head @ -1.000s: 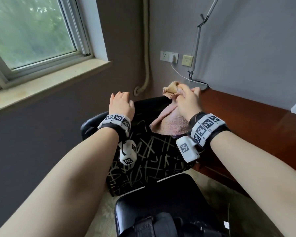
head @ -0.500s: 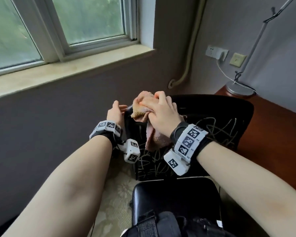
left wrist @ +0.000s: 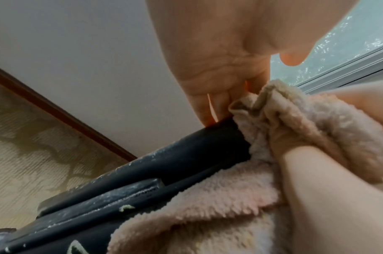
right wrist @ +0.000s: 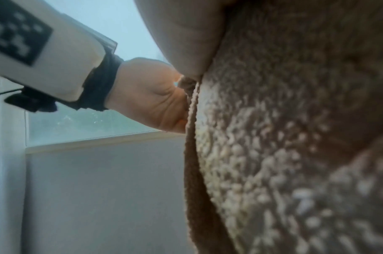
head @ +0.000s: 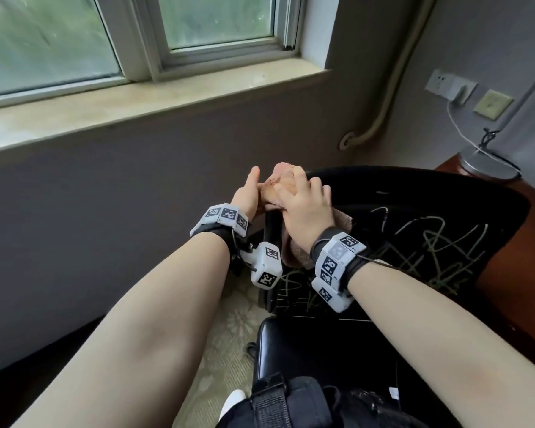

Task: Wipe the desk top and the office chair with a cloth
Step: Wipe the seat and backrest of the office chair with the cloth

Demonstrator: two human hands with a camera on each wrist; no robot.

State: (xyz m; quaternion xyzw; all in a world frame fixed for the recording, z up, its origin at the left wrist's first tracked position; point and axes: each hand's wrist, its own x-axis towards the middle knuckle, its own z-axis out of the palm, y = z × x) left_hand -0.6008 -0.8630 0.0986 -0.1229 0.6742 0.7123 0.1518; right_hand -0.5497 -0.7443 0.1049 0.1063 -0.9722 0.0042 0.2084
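Right hand (head: 306, 208) covers most of cloth (head: 283, 180) in head view; only bunched top and strip below wrist show. Right palm and fingertips hidden against cloth. Left hand (head: 246, 196) fingers hidden behind cloth and chair (head: 414, 217) edge; grip on chair cannot be told. Right wrist view: blurred cloth (right wrist: 294, 146) fills frame, chair hidden. Chair seat cut by wearer's gear at bottom. Desk (head: 525, 273) cut by right edge. Lamp (head: 488, 165) pole cut off at right edge.

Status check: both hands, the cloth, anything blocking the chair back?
Right hand grips pink cloth on the top edge of the chair back. Left hand on that edge beside the cloth, fingers straight. Nothing in the way.
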